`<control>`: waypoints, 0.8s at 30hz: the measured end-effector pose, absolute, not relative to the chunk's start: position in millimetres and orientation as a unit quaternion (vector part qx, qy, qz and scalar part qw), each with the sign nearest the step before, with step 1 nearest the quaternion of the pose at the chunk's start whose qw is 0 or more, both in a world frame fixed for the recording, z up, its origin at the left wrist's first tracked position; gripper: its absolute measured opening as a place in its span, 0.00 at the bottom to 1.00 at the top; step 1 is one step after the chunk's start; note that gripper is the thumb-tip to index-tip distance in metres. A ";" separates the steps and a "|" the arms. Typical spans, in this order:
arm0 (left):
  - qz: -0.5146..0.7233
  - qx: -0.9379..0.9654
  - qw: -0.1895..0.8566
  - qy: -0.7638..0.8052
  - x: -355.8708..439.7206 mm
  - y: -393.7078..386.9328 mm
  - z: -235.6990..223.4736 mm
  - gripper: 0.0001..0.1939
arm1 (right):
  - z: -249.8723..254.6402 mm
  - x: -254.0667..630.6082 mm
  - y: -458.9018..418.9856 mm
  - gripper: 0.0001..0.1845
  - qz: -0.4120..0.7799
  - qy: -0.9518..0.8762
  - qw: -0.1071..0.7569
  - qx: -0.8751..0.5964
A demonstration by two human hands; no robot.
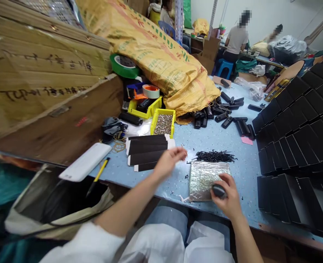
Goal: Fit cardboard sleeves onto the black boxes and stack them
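Observation:
My right hand (pixel 228 197) is closed round a small black rounded part (pixel 218 190), resting on the near corner of a silvery foil pad (pixel 205 175) on the blue table (pixel 221 140). My left hand (pixel 168 160) hovers over the right end of a stack of flat black-and-white card sleeves (pixel 146 151), fingers loosely curled and a little blurred; nothing shows in it. A heap of thin black pins (pixel 214 156) lies just beyond the foil pad.
A yellow tray of small metal bits (pixel 163 123), a pile of black cylinders (pixel 221 111), a yellow woven sack (pixel 156 54) and stacked black boxes (pixel 298 124) crowd the table. Cardboard (pixel 41 80), tape rolls (pixel 123 65) stand left. People sit at a far bench.

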State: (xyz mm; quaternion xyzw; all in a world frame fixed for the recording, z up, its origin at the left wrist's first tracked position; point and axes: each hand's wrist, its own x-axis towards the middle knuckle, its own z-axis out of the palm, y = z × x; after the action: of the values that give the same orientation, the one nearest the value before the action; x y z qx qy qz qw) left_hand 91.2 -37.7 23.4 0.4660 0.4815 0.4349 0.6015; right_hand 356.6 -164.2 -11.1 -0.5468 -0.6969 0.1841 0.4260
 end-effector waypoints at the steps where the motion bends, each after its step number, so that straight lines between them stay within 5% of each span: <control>1: 0.429 0.416 0.664 0.449 106.2 -63.5 17.9 0.11 | -7.4 347.5 -158.0 0.12 0.236 -0.690 0.444 -0.521; 8: 0.481 0.219 0.740 0.416 148.8 -134.5 6.0 0.15 | 35.3 286.6 -122.2 0.05 0.410 -0.275 0.791 -0.362; 19: 0.540 0.289 0.662 0.433 155.9 -142.9 -5.3 0.18 | 36.1 269.6 -108.1 0.07 0.454 -0.085 0.824 -0.328; 24: 0.479 0.483 0.549 0.487 130.5 -134.5 -21.7 0.14 | 22.7 283.1 -123.2 0.05 0.396 -0.238 0.807 -0.366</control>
State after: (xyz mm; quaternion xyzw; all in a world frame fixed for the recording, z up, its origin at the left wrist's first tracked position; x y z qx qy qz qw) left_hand 130.5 -134.5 -21.7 0.4825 0.4865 0.4789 0.5487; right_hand 283.1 -123.2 22.7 -0.3662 -0.2385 0.3964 0.8074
